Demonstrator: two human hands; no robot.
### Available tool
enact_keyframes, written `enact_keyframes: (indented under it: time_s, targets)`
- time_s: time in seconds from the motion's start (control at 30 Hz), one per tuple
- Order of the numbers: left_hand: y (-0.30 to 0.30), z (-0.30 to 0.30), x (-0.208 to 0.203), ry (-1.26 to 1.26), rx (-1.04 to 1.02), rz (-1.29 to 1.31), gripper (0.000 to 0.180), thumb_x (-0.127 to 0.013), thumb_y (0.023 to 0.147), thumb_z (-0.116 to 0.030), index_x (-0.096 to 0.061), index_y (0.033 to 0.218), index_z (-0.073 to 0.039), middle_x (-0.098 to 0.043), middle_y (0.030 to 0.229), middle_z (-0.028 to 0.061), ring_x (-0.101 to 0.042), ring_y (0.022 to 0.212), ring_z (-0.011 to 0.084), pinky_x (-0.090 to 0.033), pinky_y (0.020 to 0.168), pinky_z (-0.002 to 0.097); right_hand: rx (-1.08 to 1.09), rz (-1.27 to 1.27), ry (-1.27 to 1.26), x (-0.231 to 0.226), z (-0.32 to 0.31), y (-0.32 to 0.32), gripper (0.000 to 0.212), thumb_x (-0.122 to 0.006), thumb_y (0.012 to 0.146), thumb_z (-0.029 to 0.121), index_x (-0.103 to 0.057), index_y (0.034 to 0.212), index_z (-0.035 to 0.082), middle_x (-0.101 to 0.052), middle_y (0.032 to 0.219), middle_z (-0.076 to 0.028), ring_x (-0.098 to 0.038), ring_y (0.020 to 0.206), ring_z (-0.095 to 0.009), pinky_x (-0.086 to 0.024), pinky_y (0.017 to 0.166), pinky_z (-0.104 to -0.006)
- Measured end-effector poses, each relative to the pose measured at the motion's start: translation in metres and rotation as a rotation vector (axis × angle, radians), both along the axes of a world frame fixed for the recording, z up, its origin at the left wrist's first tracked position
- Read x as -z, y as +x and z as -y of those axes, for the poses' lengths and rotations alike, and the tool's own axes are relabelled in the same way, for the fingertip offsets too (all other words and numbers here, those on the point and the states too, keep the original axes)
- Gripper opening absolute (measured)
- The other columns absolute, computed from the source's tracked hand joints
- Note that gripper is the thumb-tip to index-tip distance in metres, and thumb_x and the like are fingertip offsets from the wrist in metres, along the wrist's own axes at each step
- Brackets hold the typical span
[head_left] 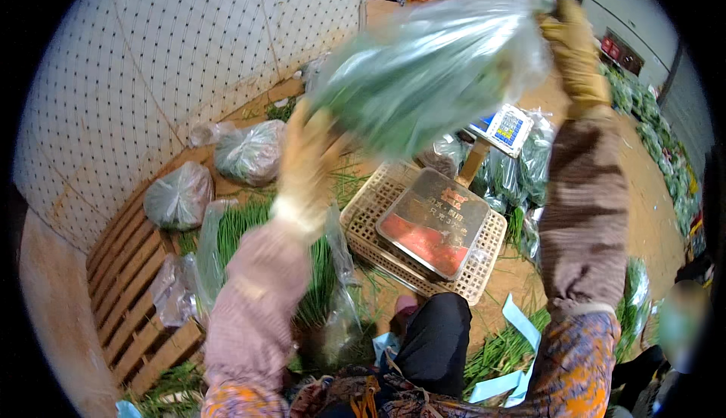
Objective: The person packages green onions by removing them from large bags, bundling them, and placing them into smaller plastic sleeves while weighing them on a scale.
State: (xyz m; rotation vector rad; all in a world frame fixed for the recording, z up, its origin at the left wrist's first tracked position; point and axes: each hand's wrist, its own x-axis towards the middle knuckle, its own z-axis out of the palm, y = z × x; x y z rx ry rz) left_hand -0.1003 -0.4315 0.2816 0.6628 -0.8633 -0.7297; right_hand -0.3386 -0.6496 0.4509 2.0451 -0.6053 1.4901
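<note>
A clear plastic bag of greens (423, 70), blurred by motion, hangs in the air over the scale. My right hand (571, 47), in a tan glove, is closed round its gathered end at the upper right. Beside the bag's lower left end is my left hand (308, 157), gloved too and smeared; its fingers look spread, and whether they touch the plastic I cannot tell. Below, a platform scale (435, 221) with a worn dark and red plate sits on an upturned-looking cream plastic crate (473, 286). Its display head (505, 129) is partly covered by the bag.
An open bag of long thin greens (246, 229) stands at left, near two filled bags (178, 195) and a wooden pallet (136, 289). Loose greens (499, 350) and blue strips (522, 320) lie lower right. Many bagged greens (658, 131) line the right wall; a person (684, 320) is at far right.
</note>
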Motion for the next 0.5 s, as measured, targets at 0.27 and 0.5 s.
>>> enact_keyframes:
  time_s: [0.27, 0.5]
  targets:
    - [-0.069, -0.097, 0.202, 0.527, 0.044, 0.671, 0.030, -0.058, 0.074, -0.027, -0.056, 0.097, -0.007, -0.056, 0.096, 0.0107, -0.054, 0.089, 0.0214, -0.045, 0.075, 0.0360, -0.587, 0.239, 1.236, 0.269, -0.086, -0.029, 0.028, -0.045, 0.085, 0.013, -0.051, 0.111, 0.003, -0.056, 0.106, -0.011, -0.054, 0.094, -0.023, -0.041, 0.087, -0.0357]
    - [-0.092, -0.258, 0.349, 1.086, 0.457, 1.073, 0.036, -0.053, 0.081, -0.031, -0.056, 0.100, 0.000, -0.060, 0.080, 0.0112, -0.055, 0.066, 0.0229, -0.047, 0.062, 0.0353, -0.978, -0.852, 1.313, 0.379, -0.252, 0.073, 0.022, -0.053, 0.079, 0.001, -0.055, 0.101, 0.000, -0.057, 0.098, -0.011, -0.053, 0.093, -0.023, -0.039, 0.084, -0.0318]
